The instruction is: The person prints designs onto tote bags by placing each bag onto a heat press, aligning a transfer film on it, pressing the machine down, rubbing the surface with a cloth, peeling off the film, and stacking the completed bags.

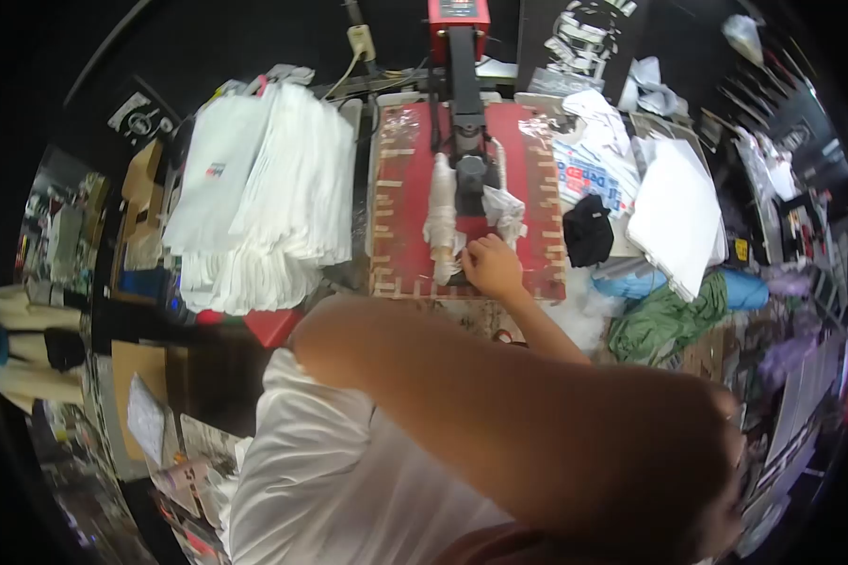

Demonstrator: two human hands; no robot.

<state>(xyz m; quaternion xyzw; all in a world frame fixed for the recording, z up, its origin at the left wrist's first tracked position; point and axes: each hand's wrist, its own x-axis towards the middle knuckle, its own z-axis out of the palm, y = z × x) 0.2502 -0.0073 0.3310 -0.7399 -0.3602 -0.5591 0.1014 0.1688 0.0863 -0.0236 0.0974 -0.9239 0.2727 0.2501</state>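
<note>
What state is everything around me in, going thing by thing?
Right hand: fingers curled at the wrapped handle; full grip hidden.
Wrapped handle: bound in pale, ragged wrapping.
Red-topped press: taped along its edges; open or shut, cannot tell.
White fabric stack: piled high, layers fanned at the edge.
Black cloth: crumpled.
Green cloth: bunched up.
Printed plastic bag: creased.

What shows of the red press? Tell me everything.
The press has a red top with a brownish, taped-looking border and shiny far corners. Its dark arm runs from a red box to a central knob. White wrapping covers the left bar; crumpled white material partly covers the right. The right hand curls at the bars' near ends, contact unclear. A white fabric stack lies left.
</note>
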